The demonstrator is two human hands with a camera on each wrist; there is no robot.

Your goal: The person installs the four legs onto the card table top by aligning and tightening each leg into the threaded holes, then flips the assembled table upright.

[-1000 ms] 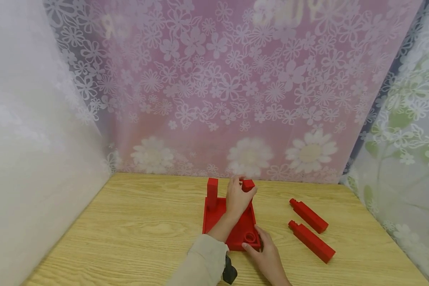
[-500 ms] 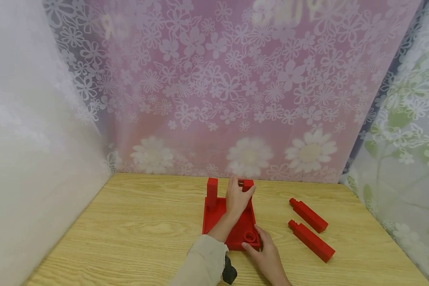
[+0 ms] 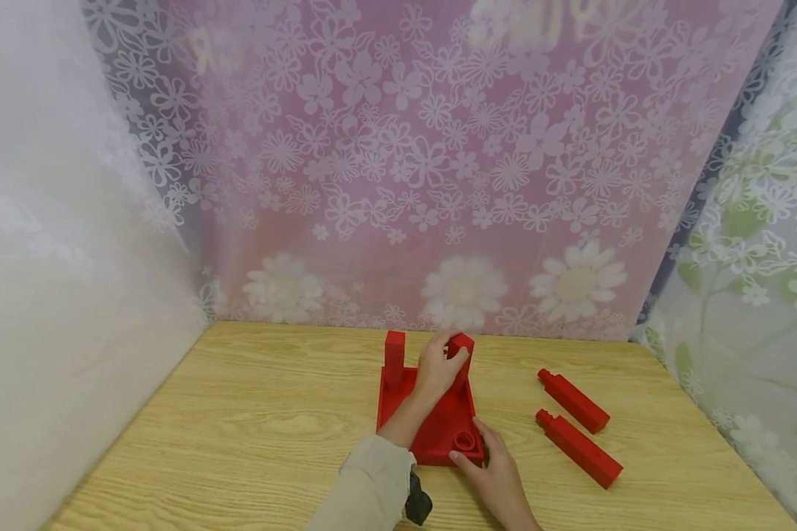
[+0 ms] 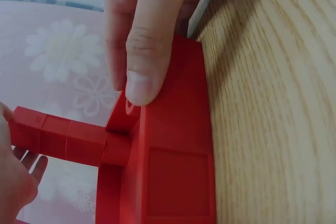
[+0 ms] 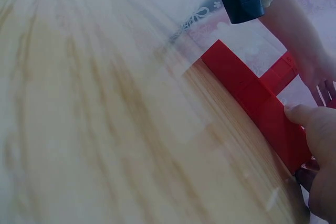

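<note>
- Red and smooth-sided, a square post (image 3: 394,358) stands upright in the tray's far left corner, just below the head frame's middle.
- Beside it lies the shallow tray (image 3: 438,436), the same plain red, with raised walls, low in the middle of the frame on a pale wood-grain table (image 3: 252,413); the left-wrist view shows a sunken rectangle on its outer wall.
- Over the tray reaches the left hand (image 3: 438,366), thumb and fingers clamped on the upper end of a second post (image 4: 73,142), at the far right corner; small markings show near that end.
- Near the tray's lower right corner sits a round red socket (image 3: 464,441).
- There the right hand (image 3: 501,481) grips the corner, thumb over the near wall.
- Farther right, two loose posts (image 3: 579,448) lie slantwise, each with a narrower, notched end toward upper left.
</note>
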